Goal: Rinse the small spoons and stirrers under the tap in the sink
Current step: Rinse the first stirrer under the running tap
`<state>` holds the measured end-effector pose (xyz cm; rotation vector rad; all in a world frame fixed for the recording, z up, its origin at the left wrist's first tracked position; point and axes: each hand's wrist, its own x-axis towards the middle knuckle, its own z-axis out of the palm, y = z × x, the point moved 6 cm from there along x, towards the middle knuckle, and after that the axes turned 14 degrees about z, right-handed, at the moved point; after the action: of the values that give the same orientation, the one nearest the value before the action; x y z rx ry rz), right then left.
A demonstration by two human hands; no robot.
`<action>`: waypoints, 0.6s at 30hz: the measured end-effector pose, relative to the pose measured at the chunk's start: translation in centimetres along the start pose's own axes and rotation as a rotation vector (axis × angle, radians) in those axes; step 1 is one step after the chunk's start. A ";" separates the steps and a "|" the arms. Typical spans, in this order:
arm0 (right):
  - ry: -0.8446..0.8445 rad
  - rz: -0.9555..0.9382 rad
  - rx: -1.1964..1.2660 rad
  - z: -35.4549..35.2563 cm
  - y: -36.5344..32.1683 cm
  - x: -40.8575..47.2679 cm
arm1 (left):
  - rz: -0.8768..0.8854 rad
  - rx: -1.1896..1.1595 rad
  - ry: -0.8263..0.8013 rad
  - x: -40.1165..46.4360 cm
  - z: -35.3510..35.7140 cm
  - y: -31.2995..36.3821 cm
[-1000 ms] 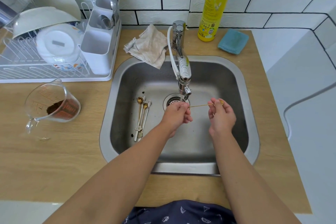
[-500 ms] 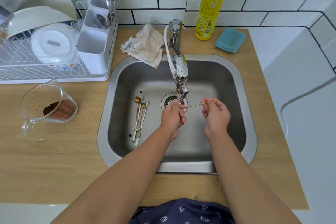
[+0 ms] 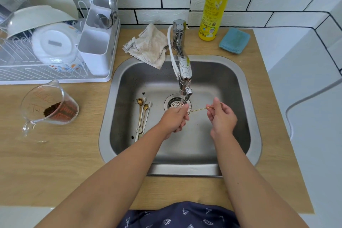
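Observation:
A thin gold stirrer (image 3: 199,110) stretches between my two hands over the steel sink (image 3: 246,116). My left hand (image 3: 174,119) pinches its left end under the tap (image 3: 182,65), where a thin stream of water falls. My right hand (image 3: 221,117) pinches the right end. Several small gold and silver spoons (image 3: 142,116) lie together on the sink floor, left of the drain (image 3: 174,104), with dark specks beside them.
A white dish rack (image 3: 55,46) with bowls and a cutlery holder stands at the left. A glass measuring cup (image 3: 50,107) with brown grounds lies tipped on the wooden counter. Behind the sink are a crumpled cloth (image 3: 149,46), a yellow dish-soap bottle (image 3: 216,3) and a blue sponge (image 3: 234,40).
Both hands stay on the stirrer under the tap; the left hand's fingers have shifted slightly along its end. The camera view has drifted a little.

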<state>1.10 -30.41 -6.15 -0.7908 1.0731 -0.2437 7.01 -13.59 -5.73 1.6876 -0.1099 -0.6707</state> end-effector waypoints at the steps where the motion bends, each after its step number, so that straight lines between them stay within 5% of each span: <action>1: 0.006 0.007 -0.014 -0.1 0.1 0.1 | -0.006 -0.018 0.002 0.1 -0.1 -0.1; 5: 0.011 0.049 -0.020 -0.3 0.5 0.3 | 0.044 -0.168 -0.062 0.2 0.5 0.3; 9: -0.019 0.064 -0.045 0.0 0.5 0.4 | 0.011 -0.029 -0.088 -0.4 0.3 0.4; 18: -0.423 0.101 -0.326 4.3 3.0 -2.4 | -0.004 0.146 -0.223 -3.0 -4.4 -1.4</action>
<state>3.08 -25.04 -5.53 -1.0219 0.7541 0.1854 6.27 -8.16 -5.64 1.7478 -0.3200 -0.8697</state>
